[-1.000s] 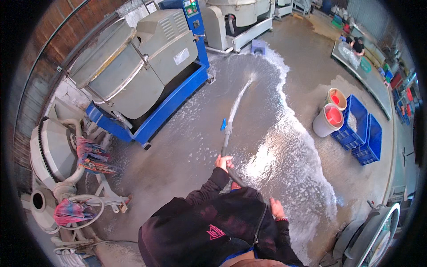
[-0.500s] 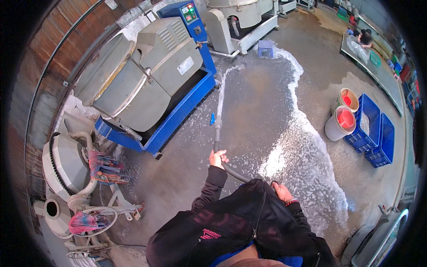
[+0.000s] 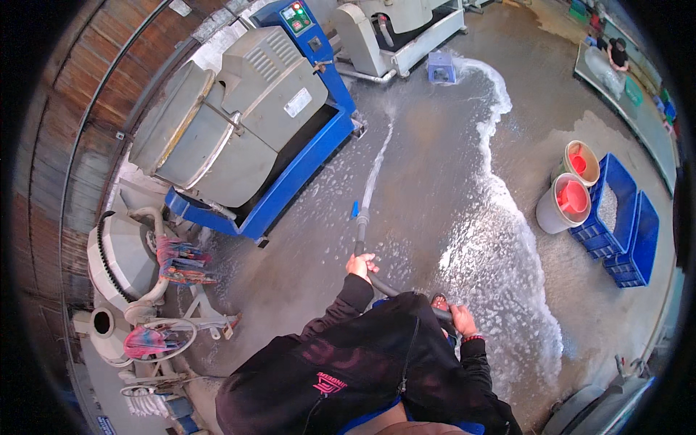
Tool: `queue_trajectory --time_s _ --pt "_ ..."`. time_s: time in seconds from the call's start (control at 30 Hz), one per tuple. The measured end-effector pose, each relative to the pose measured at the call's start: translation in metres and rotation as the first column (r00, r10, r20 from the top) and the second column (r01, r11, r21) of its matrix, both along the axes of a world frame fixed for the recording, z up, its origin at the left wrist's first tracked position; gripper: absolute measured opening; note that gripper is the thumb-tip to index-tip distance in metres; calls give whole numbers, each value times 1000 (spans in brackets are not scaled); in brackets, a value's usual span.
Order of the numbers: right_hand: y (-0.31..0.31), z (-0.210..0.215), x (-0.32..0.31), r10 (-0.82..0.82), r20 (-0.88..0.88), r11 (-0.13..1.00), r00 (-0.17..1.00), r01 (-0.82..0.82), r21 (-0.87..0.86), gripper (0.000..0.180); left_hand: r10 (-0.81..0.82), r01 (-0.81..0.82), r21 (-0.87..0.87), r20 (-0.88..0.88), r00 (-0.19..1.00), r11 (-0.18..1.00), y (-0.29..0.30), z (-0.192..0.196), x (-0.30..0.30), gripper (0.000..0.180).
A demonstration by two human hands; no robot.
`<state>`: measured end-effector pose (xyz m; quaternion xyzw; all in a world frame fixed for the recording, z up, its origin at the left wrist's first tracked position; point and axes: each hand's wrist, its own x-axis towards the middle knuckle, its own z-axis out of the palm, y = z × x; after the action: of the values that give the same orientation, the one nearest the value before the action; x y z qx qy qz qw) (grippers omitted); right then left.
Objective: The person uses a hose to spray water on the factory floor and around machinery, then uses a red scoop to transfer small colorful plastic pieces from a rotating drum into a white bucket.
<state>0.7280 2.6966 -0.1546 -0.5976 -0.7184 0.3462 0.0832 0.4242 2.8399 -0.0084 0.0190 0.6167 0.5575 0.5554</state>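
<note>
Head view: hose (image 3: 360,235) jet now aimed nearer blue machine (image 3: 290,181)

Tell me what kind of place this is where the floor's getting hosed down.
Probably an industrial workshop or processing plant. A large grey drum machine on a blue frame stands on the wet concrete floor, with stacked blue crates and buckets nearby. The left hand and right hand hold a hose spraying water.

Black long-sleeved hooded jacket (image 3: 348,362) with a pink chest logo, blue garment edge below, red wristband (image 3: 473,338) on the right wrist, bare hands
</note>
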Motion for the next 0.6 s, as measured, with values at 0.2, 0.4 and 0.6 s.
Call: queue_trajectory --time_s 0.2,0.4,0.6 --pt "22 -7 31 160 -82 987 984 -159 13 19 155 -155 -130 -9 988 979 -36 -7 14 27" --pt "51 -23 16 399 -167 873 902 -429 -232 24 325 -327 -135 -40 945 935 -90 -4 -8 32" --pt "59 -31 -22 702 -186 673 687 -726 -140 32 622 -581 -240 161 767 778 -150 -11 -54 14"
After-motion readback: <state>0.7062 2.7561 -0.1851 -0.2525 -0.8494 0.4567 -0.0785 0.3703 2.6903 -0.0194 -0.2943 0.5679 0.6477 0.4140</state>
